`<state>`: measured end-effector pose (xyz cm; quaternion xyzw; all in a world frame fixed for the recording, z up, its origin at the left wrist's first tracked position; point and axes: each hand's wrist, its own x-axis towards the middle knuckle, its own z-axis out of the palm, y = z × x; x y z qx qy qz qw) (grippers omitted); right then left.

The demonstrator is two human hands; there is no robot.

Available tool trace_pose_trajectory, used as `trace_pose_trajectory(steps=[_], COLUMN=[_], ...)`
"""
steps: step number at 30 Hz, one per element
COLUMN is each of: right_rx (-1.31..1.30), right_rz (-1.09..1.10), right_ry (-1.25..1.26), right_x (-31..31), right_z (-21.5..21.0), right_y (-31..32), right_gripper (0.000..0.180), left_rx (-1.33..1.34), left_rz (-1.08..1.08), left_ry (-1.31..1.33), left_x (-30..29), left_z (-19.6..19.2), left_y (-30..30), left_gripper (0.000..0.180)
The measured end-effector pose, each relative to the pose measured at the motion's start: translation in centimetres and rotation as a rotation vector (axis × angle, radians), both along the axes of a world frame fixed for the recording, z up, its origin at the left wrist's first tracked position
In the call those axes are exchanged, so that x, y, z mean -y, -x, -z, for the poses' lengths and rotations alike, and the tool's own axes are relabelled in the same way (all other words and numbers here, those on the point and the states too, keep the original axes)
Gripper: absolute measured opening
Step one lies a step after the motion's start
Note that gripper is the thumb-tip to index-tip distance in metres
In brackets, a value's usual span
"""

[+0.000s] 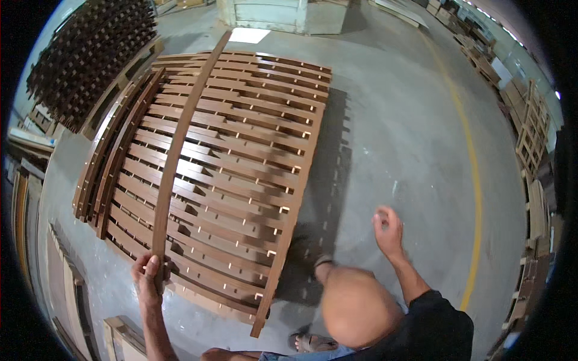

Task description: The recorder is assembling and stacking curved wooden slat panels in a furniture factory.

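Left hand clenched around the near end of a long wooden slat lying across the stack of slats; right hand blurred, fingers loose, holding nothing. Right of the stack, a yellow floor line; beyond it, a pale sheet.

Reddish-brown wooden slats; grey floor, yellow line.

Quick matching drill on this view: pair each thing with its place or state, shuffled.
1. left hand
2. right hand
3. long wooden slat
4. yellow floor line

a. runs down the concrete on the right
b. lies lengthwise over the slatted stack
c. grips the slat's near end
d. raised, holding nothing

Pairs: 1-c, 2-d, 3-b, 4-a
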<state>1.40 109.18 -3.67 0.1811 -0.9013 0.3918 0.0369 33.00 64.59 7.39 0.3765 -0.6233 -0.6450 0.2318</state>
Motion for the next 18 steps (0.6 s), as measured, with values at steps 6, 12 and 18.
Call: trace_pose_trajectory(steps=[6,12,18], right_rx=[0.412,0.836,0.883], right_rz=[-0.286,-0.209,-0.393], right_ry=[0.681,1.147,0.886], right_x=[15.3,26.3,28.8], right_z=[-5.0,-4.7,-1.3], right_y=[10.6,27.6,37.3], right_gripper=[0.039,0.066,0.057], left_rx=[0.294,0.334,0.507], left_rz=[0.062,0.076,0.083], left_ry=[0.782,1.327,1.373], left_x=[-7.3,-10.9,-11.8], left_z=[0.1,5.0,7.8], left_y=[5.5,14.4,21.0], left_gripper=[0.041,0.056,0.065])
